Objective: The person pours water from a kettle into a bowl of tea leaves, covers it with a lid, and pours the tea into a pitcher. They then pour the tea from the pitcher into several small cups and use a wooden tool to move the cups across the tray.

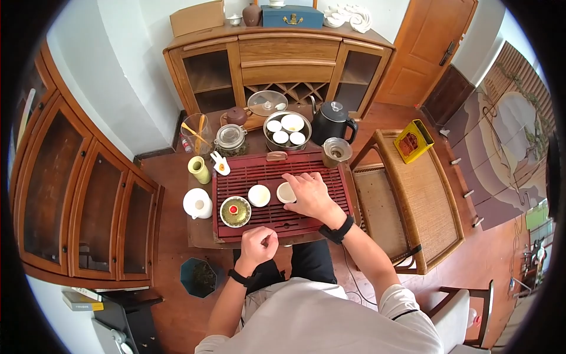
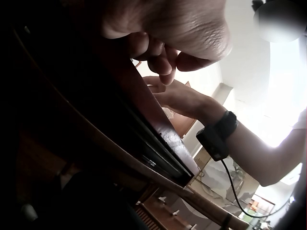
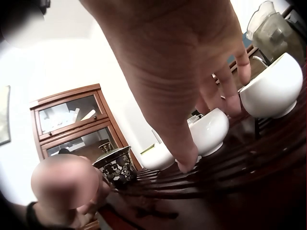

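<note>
My right hand spreads over the red slatted tea tray, with thumb and fingers on opposite sides of a white cup. In the right wrist view, the thumb of my right hand is low beside that cup; contact is unclear. Another white cup stands beyond the fingers, hidden under the hand in the head view. A third cup and a lidded patterned bowl stand to the left. By the tray's near edge my left hand hangs loosely curled, holding nothing.
A white pitcher and green vase are left of the tray. Behind it stand a glass jar, a bowl of cups and a black kettle. A strainer sits at the back right corner.
</note>
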`<action>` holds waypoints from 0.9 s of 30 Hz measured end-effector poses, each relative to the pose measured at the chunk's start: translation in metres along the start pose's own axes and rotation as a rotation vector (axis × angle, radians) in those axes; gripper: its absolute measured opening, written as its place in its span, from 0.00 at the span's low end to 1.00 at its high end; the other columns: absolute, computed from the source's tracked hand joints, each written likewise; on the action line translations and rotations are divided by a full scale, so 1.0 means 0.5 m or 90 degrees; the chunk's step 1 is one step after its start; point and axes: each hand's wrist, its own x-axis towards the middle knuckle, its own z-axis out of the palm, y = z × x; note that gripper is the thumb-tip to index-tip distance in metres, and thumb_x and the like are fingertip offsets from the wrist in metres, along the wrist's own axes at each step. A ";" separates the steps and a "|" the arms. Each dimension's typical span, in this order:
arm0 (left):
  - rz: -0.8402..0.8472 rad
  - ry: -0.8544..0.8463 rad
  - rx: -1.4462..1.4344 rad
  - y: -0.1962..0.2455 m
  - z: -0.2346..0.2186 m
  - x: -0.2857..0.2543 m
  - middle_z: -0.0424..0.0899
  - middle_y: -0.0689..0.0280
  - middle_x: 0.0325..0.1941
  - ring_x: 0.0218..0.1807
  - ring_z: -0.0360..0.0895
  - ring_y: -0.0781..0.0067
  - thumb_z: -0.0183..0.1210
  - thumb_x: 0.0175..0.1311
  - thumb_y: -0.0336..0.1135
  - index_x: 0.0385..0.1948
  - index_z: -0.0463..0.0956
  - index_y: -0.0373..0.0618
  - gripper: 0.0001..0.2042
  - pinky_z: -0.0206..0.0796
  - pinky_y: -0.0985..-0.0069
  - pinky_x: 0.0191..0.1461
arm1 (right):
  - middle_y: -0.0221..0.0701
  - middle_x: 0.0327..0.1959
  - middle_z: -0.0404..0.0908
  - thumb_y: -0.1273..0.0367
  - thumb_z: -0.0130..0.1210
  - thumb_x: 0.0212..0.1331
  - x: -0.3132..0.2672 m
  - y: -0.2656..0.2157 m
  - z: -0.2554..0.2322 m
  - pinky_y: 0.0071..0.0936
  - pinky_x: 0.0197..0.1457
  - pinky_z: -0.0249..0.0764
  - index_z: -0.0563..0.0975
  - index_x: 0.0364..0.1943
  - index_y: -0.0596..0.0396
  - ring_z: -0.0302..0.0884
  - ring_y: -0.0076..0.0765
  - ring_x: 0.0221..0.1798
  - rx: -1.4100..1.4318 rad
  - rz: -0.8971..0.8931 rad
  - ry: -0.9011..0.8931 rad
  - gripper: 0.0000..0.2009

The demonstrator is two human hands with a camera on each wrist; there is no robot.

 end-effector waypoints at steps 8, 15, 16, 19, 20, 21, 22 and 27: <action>-0.014 0.004 0.001 -0.001 0.001 -0.001 0.81 0.60 0.20 0.18 0.77 0.66 0.63 0.58 0.24 0.24 0.81 0.39 0.03 0.67 0.72 0.24 | 0.33 0.48 0.90 0.53 0.80 0.43 0.002 -0.012 -0.003 0.42 0.58 0.73 0.76 0.66 0.48 0.84 0.42 0.54 0.027 -0.019 0.026 0.41; 0.001 0.008 0.000 -0.003 0.004 -0.002 0.79 0.61 0.19 0.16 0.74 0.66 0.63 0.59 0.25 0.25 0.80 0.39 0.04 0.65 0.71 0.22 | 0.34 0.52 0.89 0.52 0.81 0.41 -0.009 0.003 -0.022 0.43 0.63 0.71 0.75 0.68 0.49 0.80 0.44 0.60 0.053 0.010 -0.008 0.45; 0.000 0.007 0.000 -0.001 0.003 -0.001 0.79 0.61 0.19 0.16 0.74 0.66 0.63 0.59 0.25 0.25 0.80 0.39 0.04 0.65 0.71 0.22 | 0.35 0.56 0.87 0.51 0.81 0.41 -0.014 0.005 -0.028 0.44 0.66 0.70 0.74 0.69 0.49 0.79 0.45 0.62 0.069 0.002 0.021 0.47; -0.014 0.004 0.009 0.007 -0.004 -0.001 0.79 0.61 0.19 0.17 0.74 0.66 0.63 0.59 0.25 0.25 0.80 0.39 0.04 0.65 0.71 0.23 | 0.40 0.65 0.80 0.53 0.84 0.38 -0.033 0.016 -0.072 0.48 0.73 0.67 0.70 0.73 0.50 0.72 0.51 0.69 0.114 0.047 0.019 0.52; -0.018 0.001 0.005 0.008 -0.005 0.000 0.79 0.61 0.19 0.17 0.74 0.66 0.63 0.59 0.25 0.25 0.80 0.39 0.04 0.65 0.71 0.23 | 0.40 0.65 0.79 0.54 0.84 0.37 -0.044 0.029 -0.078 0.49 0.74 0.66 0.70 0.73 0.51 0.72 0.52 0.69 0.129 0.066 0.023 0.53; -0.021 -0.002 -0.001 0.009 -0.004 0.001 0.79 0.61 0.19 0.17 0.74 0.66 0.63 0.59 0.25 0.25 0.80 0.39 0.04 0.65 0.71 0.23 | 0.40 0.67 0.78 0.56 0.84 0.38 -0.057 0.040 -0.085 0.50 0.75 0.67 0.68 0.75 0.51 0.71 0.53 0.71 0.146 0.085 0.012 0.53; -0.022 -0.001 -0.004 0.007 -0.002 0.001 0.79 0.61 0.19 0.17 0.74 0.66 0.63 0.59 0.25 0.25 0.80 0.39 0.04 0.65 0.71 0.23 | 0.40 0.67 0.78 0.56 0.84 0.38 -0.072 0.054 -0.081 0.50 0.75 0.67 0.68 0.75 0.51 0.71 0.53 0.71 0.143 0.085 0.010 0.53; 0.000 0.004 -0.004 0.003 -0.001 0.001 0.79 0.62 0.19 0.17 0.74 0.65 0.63 0.59 0.25 0.25 0.80 0.39 0.04 0.66 0.71 0.23 | 0.42 0.65 0.81 0.61 0.82 0.45 -0.108 0.095 -0.030 0.51 0.75 0.68 0.67 0.75 0.54 0.73 0.55 0.69 0.263 0.139 0.037 0.49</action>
